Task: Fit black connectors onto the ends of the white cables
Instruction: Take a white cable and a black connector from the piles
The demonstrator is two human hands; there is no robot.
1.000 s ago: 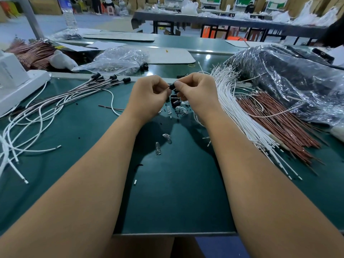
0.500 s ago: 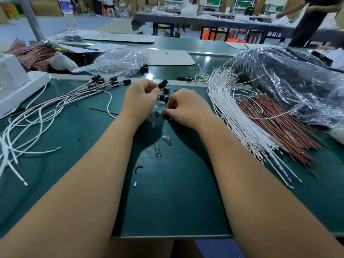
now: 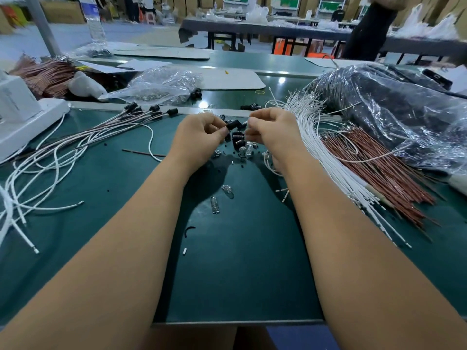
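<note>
Hands raised off the tabletop [image 3: 240, 274] since half a second ago, left hand [image 3: 199, 135] pinching black connector [image 3: 233, 125] mid-air, right hand [image 3: 270, 130] lifted, fingers curled, contents indiscernible, white cables [image 3: 326, 157] bundled at right.

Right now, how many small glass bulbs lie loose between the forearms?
2: one glass bulb near the left forearm, another just below it. More lie, partly hidden, under the hands.

Green counter [image 3: 240, 286], long dark table [image 3: 278, 30] beyond it, pale floor [image 3: 25, 44] left of table, cardboard boxes [image 3: 63, 11] behind, metal post [image 3: 41, 24] far left.
</note>
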